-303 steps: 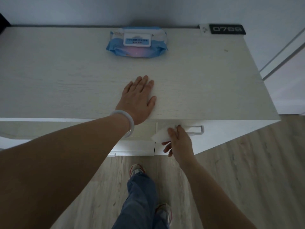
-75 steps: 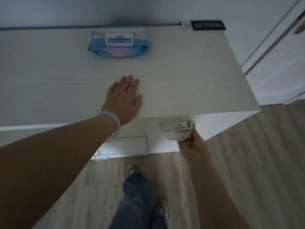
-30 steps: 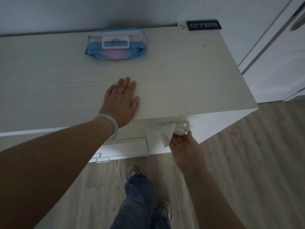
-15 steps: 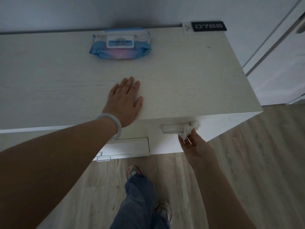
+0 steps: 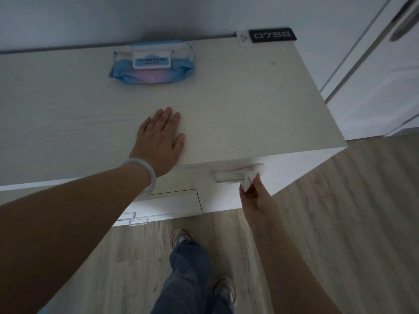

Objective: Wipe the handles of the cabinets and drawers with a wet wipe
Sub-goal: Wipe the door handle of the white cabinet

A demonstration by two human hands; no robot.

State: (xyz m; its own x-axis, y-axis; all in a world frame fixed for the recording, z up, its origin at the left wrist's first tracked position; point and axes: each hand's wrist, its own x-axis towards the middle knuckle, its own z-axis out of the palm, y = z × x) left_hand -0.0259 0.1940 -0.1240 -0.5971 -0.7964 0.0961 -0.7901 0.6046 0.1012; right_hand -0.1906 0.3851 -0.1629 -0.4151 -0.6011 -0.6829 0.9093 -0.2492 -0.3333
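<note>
Right hand (image 5: pixel 256 200) grip clamped on wipe (image 5: pixel 250 179) at handle (image 5: pixel 229 176) right end; left hand (image 5: pixel 159 141) flat.

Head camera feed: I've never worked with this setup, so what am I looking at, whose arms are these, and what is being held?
No machine here: a person wears a camera on the head, looking forward and down, so both arms are their own. The left hand rests flat on the white cabinet top. The right hand pinches a crumpled wet wipe against the right end of a cabinet handle just under the top's front edge. A blue pack of wipes lies near the wall, beside a black plate reading 0788. Two more handles show lower left.
</note>
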